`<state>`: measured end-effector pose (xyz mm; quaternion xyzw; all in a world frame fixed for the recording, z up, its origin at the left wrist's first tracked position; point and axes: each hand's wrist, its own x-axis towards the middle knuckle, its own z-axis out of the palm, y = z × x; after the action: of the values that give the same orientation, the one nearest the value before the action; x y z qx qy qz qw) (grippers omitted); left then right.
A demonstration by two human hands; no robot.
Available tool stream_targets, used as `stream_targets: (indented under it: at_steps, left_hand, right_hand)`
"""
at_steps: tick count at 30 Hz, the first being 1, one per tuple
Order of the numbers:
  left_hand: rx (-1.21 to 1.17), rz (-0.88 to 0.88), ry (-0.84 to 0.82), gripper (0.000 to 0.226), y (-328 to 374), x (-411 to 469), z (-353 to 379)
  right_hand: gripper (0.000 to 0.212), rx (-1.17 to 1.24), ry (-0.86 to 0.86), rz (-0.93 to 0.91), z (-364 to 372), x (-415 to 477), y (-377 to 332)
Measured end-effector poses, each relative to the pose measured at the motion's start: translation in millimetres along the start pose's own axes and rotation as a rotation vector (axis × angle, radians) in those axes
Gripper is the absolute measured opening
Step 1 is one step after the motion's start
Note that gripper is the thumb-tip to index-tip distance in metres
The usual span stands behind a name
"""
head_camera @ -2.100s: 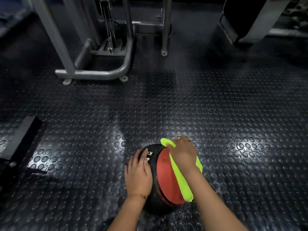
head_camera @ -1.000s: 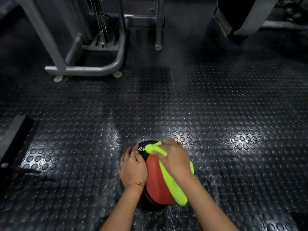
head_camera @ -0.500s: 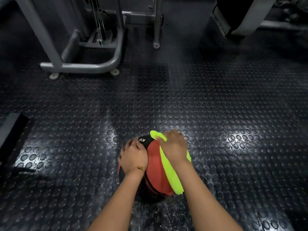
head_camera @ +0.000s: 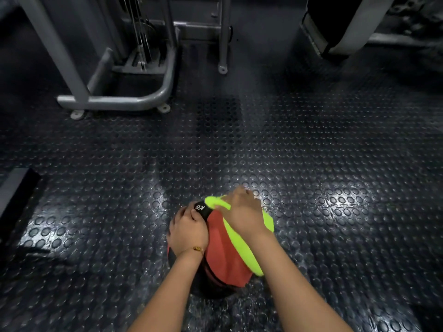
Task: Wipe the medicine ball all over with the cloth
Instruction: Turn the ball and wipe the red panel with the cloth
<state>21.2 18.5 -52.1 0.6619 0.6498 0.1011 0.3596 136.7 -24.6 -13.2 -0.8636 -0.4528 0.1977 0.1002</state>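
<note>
Where the studded floor (head_camera: 311, 152) catches the light, low and centre in the head view, the medicine ball (head_camera: 224, 257) sits: red panel facing up, black band at its far end marked "KG". Cloth (head_camera: 247, 238), neon yellow-green, lies draped across the ball's right side from the far end to the near lower edge. Right hand (head_camera: 244, 212) closed over the cloth, fingers curled, pressing it onto the ball's upper right. Left hand (head_camera: 189, 228) cupped flat on the ball's left side, fingers bent around the curve, gripping nothing else; thin bracelet (head_camera: 197, 248) at the wrist. Grey machine frame (head_camera: 115, 99) stands well beyond on the floor, upper left.
</note>
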Motion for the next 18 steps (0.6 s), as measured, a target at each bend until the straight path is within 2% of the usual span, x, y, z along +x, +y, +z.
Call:
stream_targets:
  at_steps: [4,6,9,11,13,16,18]
  left_hand:
    - [-0.063,0.010,-0.022,0.040,-4,6,-5]
    - [-0.094,0.065,-0.021,0.042,-12,2,-6]
    - [-0.097,0.111,0.017,0.051,-25,-10,-8]
    - [-0.094,0.111,0.035,0.049,-31,-16,-9]
    - [-0.118,0.083,0.029,0.041,-33,-14,-11]
    - [-0.138,0.059,0.008,0.040,-33,-9,-13]
    - [-0.128,0.062,0.021,0.040,-31,-11,-11]
  right_hand:
    - [0.041,0.121,0.078,-0.113,0,-56,1]
    - [0.040,0.145,0.076,-0.097,1,-64,-1]
    - [0.038,0.068,0.049,-0.030,0,-40,-8]
    - [0.039,0.025,0.003,0.018,-3,-16,-16]
    - [0.038,0.089,-0.044,0.090,2,4,-16]
    - [0.039,0.192,-0.094,0.319,8,17,5]
    - [0.043,0.198,-0.124,0.385,8,19,17]
